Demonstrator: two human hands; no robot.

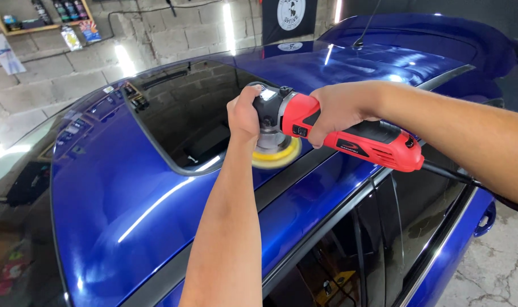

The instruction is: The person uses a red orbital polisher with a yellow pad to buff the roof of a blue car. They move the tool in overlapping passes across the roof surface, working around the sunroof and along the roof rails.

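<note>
Red polisher (350, 139) — right hand (341, 111) grips body, left hand (243, 113) clasps head; yellow pad (279, 156) on blue roof (128, 193).

Dark banner (289, 17) with white round emblem on back wall; bottles (63, 9) on shelf; white poster (5, 53) far left.

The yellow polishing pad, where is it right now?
The yellow polishing pad sits on the blue car roof, centre of the head view, beside the sunroof glass.

Car roof (128, 187): glossy blue paint, mirror-smooth. Sunroof (185, 113): dark glass. Polisher (355, 139): red and black plastic, satin. Pad (279, 156): yellow foam. Wall (48, 85): rough concrete block.
</note>
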